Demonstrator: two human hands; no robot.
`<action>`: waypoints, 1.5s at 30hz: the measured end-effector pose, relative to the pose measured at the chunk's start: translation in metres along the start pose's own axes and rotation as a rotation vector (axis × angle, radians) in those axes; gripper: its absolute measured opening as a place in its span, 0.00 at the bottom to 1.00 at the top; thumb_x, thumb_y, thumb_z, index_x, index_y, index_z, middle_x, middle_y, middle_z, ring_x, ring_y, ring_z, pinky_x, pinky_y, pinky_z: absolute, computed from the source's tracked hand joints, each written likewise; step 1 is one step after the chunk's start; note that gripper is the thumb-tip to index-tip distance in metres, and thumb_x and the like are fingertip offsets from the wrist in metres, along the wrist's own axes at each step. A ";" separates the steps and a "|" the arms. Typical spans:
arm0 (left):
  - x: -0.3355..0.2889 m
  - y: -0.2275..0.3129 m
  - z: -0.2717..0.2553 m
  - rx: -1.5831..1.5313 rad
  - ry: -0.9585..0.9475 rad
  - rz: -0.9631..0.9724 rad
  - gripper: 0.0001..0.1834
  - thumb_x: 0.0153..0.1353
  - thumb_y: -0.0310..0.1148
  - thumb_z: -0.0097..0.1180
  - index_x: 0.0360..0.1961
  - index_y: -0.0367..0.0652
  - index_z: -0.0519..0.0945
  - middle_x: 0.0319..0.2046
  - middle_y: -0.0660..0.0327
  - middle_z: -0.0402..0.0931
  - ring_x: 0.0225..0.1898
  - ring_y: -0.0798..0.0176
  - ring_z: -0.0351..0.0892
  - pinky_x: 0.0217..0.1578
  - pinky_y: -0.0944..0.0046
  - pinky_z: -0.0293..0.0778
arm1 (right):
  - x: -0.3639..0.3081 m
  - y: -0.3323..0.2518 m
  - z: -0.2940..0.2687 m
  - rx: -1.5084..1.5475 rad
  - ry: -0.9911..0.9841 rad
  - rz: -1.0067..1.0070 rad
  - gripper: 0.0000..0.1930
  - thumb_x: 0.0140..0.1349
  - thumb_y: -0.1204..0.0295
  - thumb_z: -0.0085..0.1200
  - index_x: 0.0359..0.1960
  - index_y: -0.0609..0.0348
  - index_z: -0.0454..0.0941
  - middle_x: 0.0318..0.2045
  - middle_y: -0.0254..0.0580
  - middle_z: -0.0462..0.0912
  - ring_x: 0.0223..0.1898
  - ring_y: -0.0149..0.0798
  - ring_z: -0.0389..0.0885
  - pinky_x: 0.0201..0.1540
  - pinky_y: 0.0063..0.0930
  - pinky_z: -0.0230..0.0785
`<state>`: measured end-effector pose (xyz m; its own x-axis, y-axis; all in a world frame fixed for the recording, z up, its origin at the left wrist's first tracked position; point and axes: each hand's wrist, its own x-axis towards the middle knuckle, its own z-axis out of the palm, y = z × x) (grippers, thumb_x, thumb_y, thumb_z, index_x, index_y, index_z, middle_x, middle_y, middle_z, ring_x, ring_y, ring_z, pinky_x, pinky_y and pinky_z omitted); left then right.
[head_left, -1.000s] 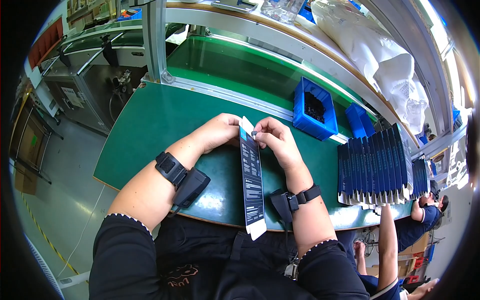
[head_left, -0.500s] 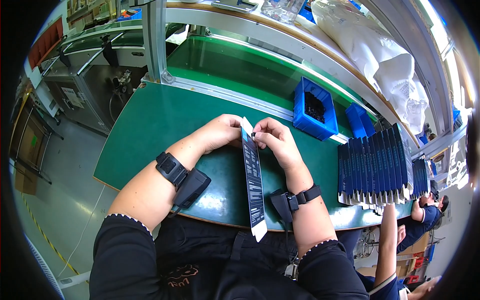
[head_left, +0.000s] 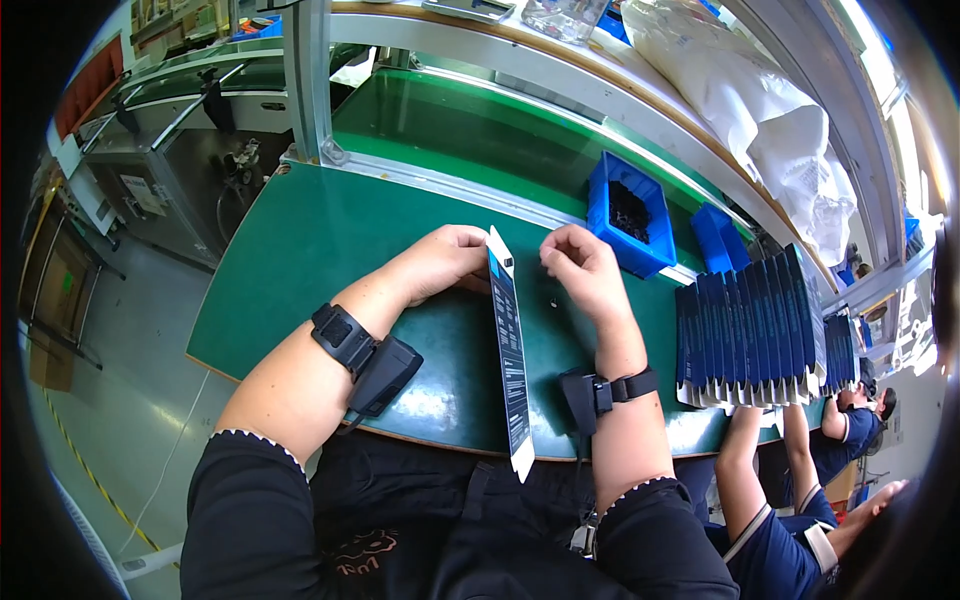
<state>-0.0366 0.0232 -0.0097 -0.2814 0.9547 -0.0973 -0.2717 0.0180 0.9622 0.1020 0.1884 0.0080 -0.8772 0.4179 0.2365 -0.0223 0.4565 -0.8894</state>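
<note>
Nearest to us are our dark trousers (head_left: 430, 540), and above them our bare forearms reach over the table's edge, each strapped with a black device: the left device (head_left: 384, 375) and the right device (head_left: 583, 402). Between the forearms stands the thing we are handling, a long, narrow dark carton (head_left: 509, 350) with white end flaps, its lower tip reaching past the near edge of the table (head_left: 290, 260). Our left hand (head_left: 448, 265) has its fingers closed on the carton's upper left side, some of them hidden from us. Near the carton's top, against the white, sits a small black piece (head_left: 508, 262). Our right hand (head_left: 592, 280) is just to the right, apart from the carton, its fingers bent and the tips close together; we cannot tell whether they hold anything.

To the right we have a row of dark blue cartons (head_left: 745, 325) standing packed on the table, with a co-worker's arms (head_left: 742, 455) beyond its near end. Farther off, a blue bin (head_left: 630, 254) holds black pieces, and a smaller blue bin (head_left: 718, 242) stands beside it. Behind runs a green surface (head_left: 430, 125), below a shelf bearing a white plastic bag (head_left: 735, 85).
</note>
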 end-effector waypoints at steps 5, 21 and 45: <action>-0.002 0.003 0.003 -0.001 0.038 0.060 0.12 0.63 0.33 0.47 0.42 0.37 0.76 0.36 0.59 0.78 0.37 0.67 0.79 0.43 0.66 0.74 | -0.001 -0.002 -0.030 -0.079 -0.046 0.074 0.03 0.53 0.76 0.54 0.28 0.63 0.75 0.23 0.29 0.75 0.26 0.23 0.71 0.31 0.18 0.65; -0.001 0.005 0.004 0.003 0.061 0.023 0.13 0.61 0.28 0.48 0.45 0.36 0.77 0.37 0.58 0.79 0.37 0.67 0.79 0.42 0.68 0.74 | -0.008 -0.005 -0.035 -0.309 -0.411 0.292 0.08 0.45 0.75 0.60 0.28 0.63 0.78 0.22 0.33 0.77 0.26 0.27 0.73 0.31 0.21 0.66; -0.003 0.006 0.003 -0.007 0.049 0.006 0.10 0.61 0.31 0.50 0.40 0.39 0.77 0.37 0.61 0.79 0.38 0.68 0.79 0.44 0.66 0.74 | -0.005 0.008 -0.047 -0.087 -0.260 0.462 0.07 0.51 0.68 0.59 0.25 0.57 0.77 0.19 0.29 0.77 0.19 0.22 0.71 0.20 0.15 0.60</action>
<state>-0.0344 0.0211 -0.0030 -0.3275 0.9390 -0.1045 -0.2762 0.0106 0.9610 0.1288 0.2271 0.0178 -0.8765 0.3872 -0.2860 0.4238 0.3390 -0.8400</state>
